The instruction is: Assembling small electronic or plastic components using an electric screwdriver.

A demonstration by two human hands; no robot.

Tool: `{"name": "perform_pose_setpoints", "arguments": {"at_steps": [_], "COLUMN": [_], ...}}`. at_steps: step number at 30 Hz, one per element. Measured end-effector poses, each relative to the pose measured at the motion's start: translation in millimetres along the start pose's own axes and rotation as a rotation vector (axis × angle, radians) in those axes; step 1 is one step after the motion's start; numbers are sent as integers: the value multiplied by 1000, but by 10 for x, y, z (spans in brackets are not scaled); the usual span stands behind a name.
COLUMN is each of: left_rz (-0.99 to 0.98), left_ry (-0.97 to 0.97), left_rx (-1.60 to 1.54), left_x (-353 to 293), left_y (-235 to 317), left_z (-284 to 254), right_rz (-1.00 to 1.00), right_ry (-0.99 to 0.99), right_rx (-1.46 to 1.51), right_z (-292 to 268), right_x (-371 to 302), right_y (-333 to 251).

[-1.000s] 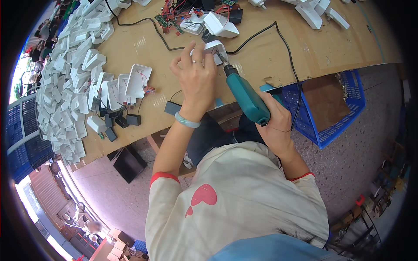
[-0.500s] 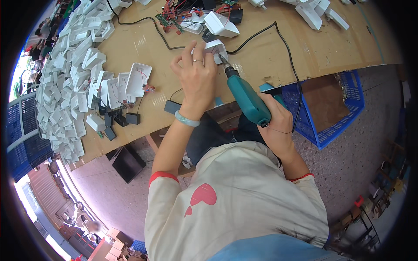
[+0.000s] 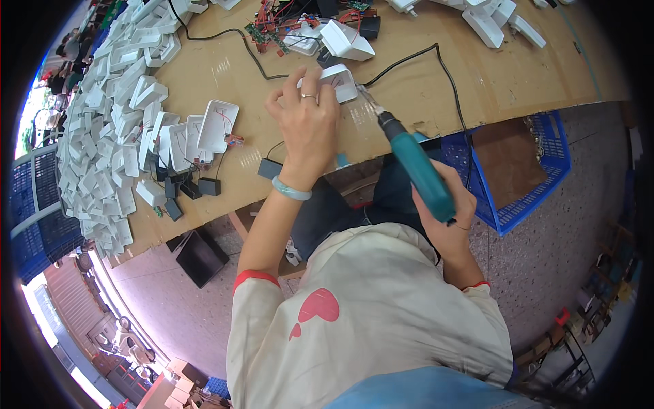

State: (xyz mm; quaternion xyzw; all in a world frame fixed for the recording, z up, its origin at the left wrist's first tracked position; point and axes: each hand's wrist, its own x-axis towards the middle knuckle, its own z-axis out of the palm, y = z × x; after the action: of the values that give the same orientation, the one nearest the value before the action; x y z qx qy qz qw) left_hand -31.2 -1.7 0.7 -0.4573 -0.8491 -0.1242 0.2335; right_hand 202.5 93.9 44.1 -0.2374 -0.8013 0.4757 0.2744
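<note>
My left hand, with a ring and a pale bracelet, bends its fingers over the near-left side of a small white plastic case and keeps it on the cardboard-covered table. The case lies open side up; reddish wire shows inside, and my fingers hide part of it. In my right hand is a teal corded soldering gun. Its metal tip points up-left, just off the right edge of the case. A black box-shaped part with a thin lead lies by my left wrist.
A large pile of white cases covers the table's left side. Nearer lie wired cases and black box-shaped parts. Circuit boards with red wires sit at the back. Black cord loops on the right, above a blue crate.
My right hand has drawn the soldering gun back to the right and toward me, bringing its tip out of the case. My left hand and the case have hardly moved.
</note>
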Motion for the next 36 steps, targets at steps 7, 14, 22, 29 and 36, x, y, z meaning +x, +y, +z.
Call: {"name": "perform_pose_setpoints", "arguments": {"at_steps": [7, 14, 22, 29, 36], "left_rz": [-42, -74, -352, -292, -709], "left_ry": [7, -99, -82, -107, -115], "left_rx": [-121, 34, 387, 294, -175], "left_x": [-31, -553, -617, 634, 1896], "left_y": [-71, -489, -1132, -1085, -2734], "left_z": [-113, -271, -476, -599, 1192], "right_rz": [31, 9, 26, 94, 74], "right_ry": [59, 45, 41, 127, 220], "right_rx": [-38, -35, -52, -70, -34], "right_z": [-145, -129, -127, -184, -169], "right_x": [-36, -30, 25, 77, 223], "right_y": [15, 72, 61, 156, 44]}}
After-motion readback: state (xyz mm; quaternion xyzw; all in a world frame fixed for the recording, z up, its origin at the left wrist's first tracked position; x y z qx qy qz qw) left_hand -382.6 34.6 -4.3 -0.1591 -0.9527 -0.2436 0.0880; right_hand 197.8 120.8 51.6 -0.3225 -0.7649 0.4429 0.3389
